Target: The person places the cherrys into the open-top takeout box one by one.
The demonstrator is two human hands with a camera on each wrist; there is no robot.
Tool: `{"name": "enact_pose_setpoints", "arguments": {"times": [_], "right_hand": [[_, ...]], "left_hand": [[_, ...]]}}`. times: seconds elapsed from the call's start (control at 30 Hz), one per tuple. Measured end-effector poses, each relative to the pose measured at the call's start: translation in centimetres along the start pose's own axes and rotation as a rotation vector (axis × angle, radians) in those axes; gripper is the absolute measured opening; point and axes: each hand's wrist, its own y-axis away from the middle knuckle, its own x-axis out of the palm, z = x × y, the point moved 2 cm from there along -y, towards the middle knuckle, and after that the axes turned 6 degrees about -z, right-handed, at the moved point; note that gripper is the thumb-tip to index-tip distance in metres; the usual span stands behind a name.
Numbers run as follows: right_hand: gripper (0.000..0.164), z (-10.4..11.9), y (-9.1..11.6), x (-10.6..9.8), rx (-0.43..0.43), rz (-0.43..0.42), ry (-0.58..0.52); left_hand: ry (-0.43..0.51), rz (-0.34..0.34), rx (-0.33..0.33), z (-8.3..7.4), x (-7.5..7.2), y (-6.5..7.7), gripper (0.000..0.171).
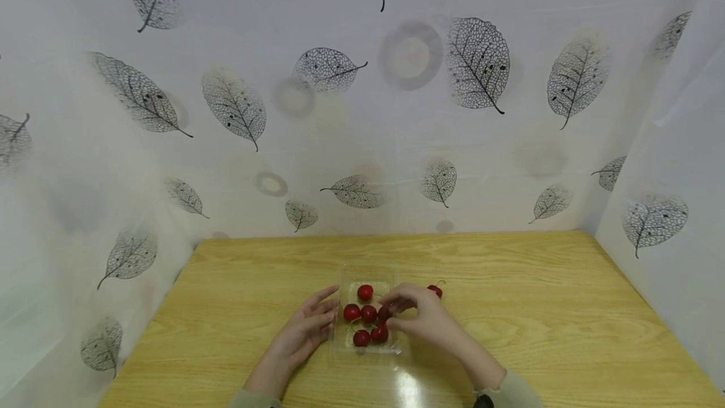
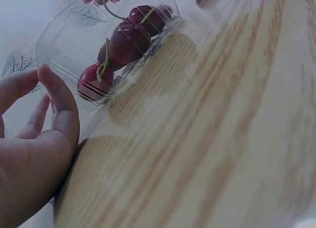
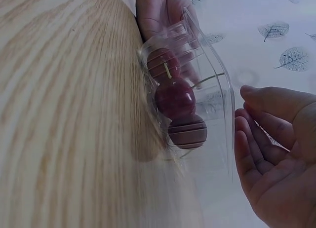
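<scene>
A clear plastic box stands on the table with several red cherries in it, some with green stems. Along its left side, my left hand touches the wall with extended fingers; in the left wrist view a fingertip is right at the plastic. My right hand hovers over the box's right rim, fingers loosely bent, thumb apart from them. A dark cherry shows in the gap below. Nothing shows between the fingers of the right hand in the right wrist view.
One more cherry with a stem lies on the wooden table, right of the box and beyond my right hand. A pale curtain printed with dark leaves hangs behind the table and at both sides.
</scene>
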Motion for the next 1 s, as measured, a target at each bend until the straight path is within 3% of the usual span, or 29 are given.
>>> {"name": "enact_pose_setpoints", "arguments": {"times": [0.23,1.0], "right_hand": [[0.033,-0.4,0.0,-0.9,-0.033,-0.044,0.012],[0.030,-1.6,0.3,-4.2,0.061,-0.154,0.033]], "left_hand": [[0.019,0.028,0.019,0.0,-0.1,-0.1,0.054],[0.023,0.044,0.028,0.1,-0.2,0.0,0.053]]}}
